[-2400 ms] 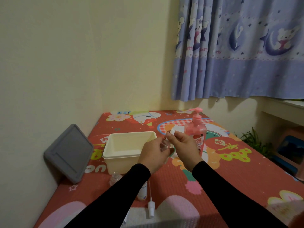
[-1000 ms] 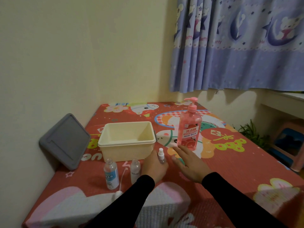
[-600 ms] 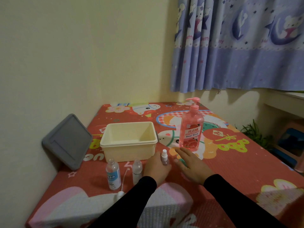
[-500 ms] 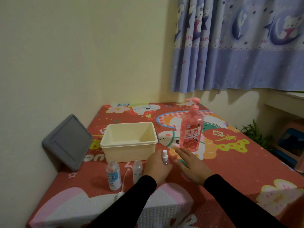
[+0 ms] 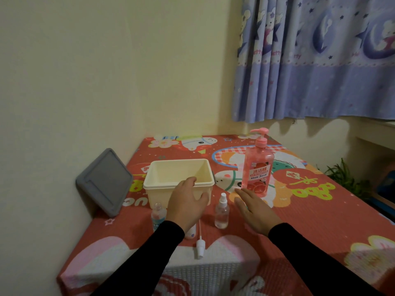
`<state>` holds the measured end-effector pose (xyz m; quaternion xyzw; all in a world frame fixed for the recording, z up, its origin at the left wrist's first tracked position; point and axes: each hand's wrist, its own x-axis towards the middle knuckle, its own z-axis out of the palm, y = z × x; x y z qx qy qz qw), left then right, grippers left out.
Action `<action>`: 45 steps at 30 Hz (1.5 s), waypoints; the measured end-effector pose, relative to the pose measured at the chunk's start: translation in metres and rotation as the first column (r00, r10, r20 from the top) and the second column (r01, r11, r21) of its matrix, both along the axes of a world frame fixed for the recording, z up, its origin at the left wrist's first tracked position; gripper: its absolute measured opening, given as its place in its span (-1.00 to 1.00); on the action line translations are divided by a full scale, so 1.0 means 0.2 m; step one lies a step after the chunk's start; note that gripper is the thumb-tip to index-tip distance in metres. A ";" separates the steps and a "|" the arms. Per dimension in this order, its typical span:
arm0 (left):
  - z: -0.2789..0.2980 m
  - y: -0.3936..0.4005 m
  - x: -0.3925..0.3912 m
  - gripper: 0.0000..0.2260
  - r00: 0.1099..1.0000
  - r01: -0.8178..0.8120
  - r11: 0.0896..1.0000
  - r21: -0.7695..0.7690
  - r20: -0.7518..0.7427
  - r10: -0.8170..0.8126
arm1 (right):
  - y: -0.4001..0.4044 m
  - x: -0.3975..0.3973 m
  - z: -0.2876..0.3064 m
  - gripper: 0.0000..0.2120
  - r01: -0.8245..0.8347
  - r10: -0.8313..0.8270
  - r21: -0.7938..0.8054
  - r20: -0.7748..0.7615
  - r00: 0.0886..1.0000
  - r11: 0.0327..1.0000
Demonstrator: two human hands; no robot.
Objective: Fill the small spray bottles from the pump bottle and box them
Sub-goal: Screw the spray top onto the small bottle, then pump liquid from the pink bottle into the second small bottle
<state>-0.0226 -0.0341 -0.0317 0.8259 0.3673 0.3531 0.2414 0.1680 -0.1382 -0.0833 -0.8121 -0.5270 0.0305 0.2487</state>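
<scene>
A small clear spray bottle with its white sprayer on stands alone on the mat between my hands. My left hand hovers open in front of the cream box, fingers relaxed, holding nothing. My right hand is open with fingers spread flat, just in front of the pink pump bottle. A blue-labelled bottle with no cap stands at the left. Another small bottle is mostly hidden under my left wrist. A loose white sprayer head with its tube lies near the mat's front.
A grey lid leans against the left wall beside the box. The red cartoon mat covers the table. A purple curtain hangs at the back right, and a green plant sits past the table's right edge.
My left hand has let go of the capped spray bottle, which now stands on the mat, and moved left toward the box. My right hand stays spread beside it.
</scene>
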 end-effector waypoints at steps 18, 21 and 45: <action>-0.26 -0.10 -0.14 -0.84 0.999 -0.042 0.973 -0.229 -0.016 0.039 | 0.00 -0.06 0.04 -0.50 0.017 -0.017 0.028 -0.004 1.000 0.999; -0.27 -0.09 -0.13 -0.80 0.999 -0.044 0.972 -0.231 -0.009 0.043 | -0.02 -0.08 0.06 -0.51 0.016 -0.016 0.040 -0.003 1.000 0.999; 0.30 0.16 0.36 -0.59 0.963 0.266 0.956 -0.120 0.076 -0.258 | 0.13 0.25 0.68 -0.55 0.005 -0.089 0.498 0.145 0.985 0.867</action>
